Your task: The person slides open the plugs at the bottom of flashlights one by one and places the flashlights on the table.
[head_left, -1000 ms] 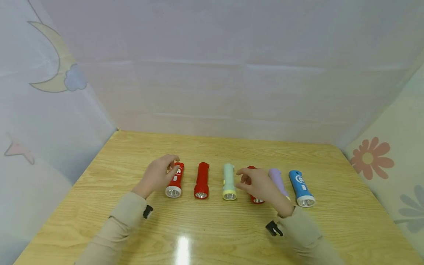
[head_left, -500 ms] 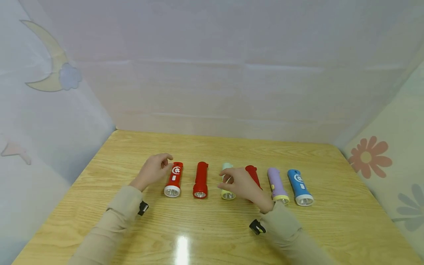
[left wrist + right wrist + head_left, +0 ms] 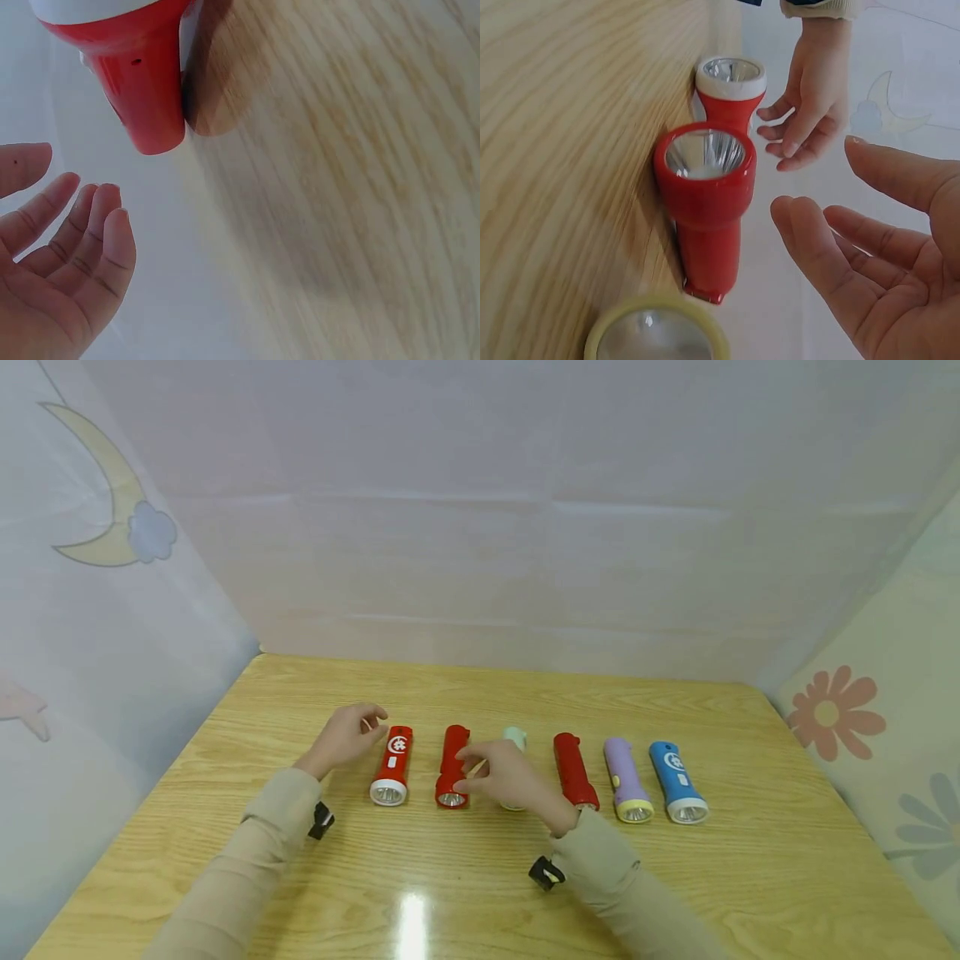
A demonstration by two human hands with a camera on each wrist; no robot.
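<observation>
Several flashlights lie in a row on the table, lenses toward me. My left hand (image 3: 347,739) hovers just left of the red flashlight with a white rim (image 3: 393,764), fingers loosely bent and holding nothing. Over the gap between the plain red flashlight (image 3: 452,760) and the mint-green flashlight (image 3: 516,737) is my right hand (image 3: 502,774). Its fingertips overlap the plain red one in the head view, while the right wrist view shows them apart from it, thumb and fingers spread around nothing. My right hand hides most of the mint-green flashlight.
Right of my right hand lie another red flashlight (image 3: 573,770), a purple flashlight with a yellow rim (image 3: 627,779) and a blue flashlight with a white rim (image 3: 677,782). The wooden table (image 3: 420,877) meets cloth-covered walls at the back and sides.
My right hand has moved left, from over the second red flashlight past the mint-green one to the plain red one. My left hand has drawn slightly left, off the white-rimmed red flashlight.
</observation>
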